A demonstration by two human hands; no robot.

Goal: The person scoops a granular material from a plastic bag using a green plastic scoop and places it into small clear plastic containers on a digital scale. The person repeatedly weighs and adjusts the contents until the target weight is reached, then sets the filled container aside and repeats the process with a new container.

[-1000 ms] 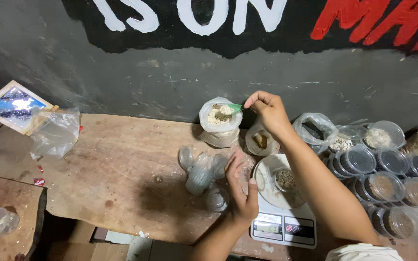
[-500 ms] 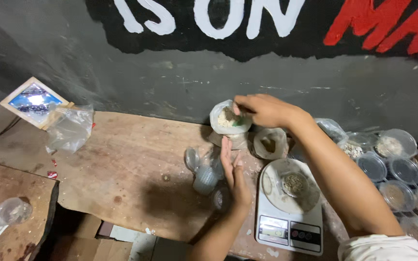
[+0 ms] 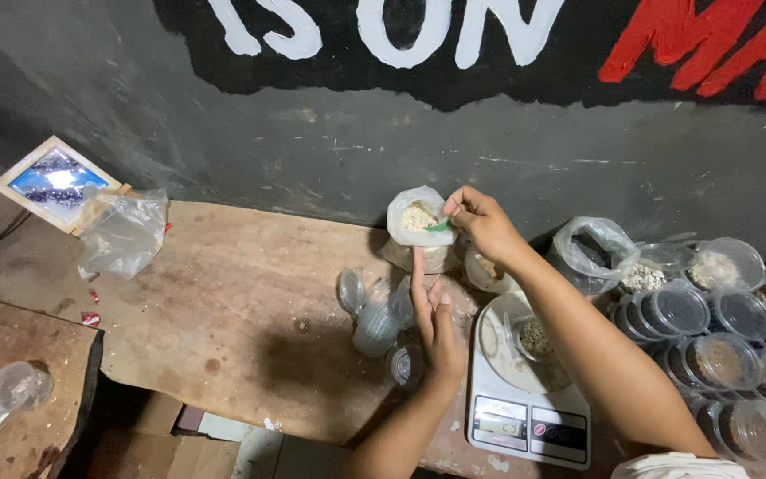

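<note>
At frame centre, the right hand (image 3: pixel 482 223) pinches a green scoop (image 3: pixel 439 226) inside a bag of pale powder (image 3: pixel 418 222). The left hand (image 3: pixel 434 312), open and flat, steadies that bag on the wooden surface (image 3: pixel 223 310).

The surface (image 3: pixel 223 302) is bare wood, matt, stained and worn. The bag (image 3: pixel 418 226) of pale coarse powder is thin, clear, glossy plastic, as is the crumpled bag (image 3: pixel 121 235) at the left. The lidded cups (image 3: pixel 711 355) are clear shiny plastic. The scale (image 3: pixel 525 417) is smooth white plastic. The wall (image 3: pixel 223 133) is rough, matt painted plaster.
</note>
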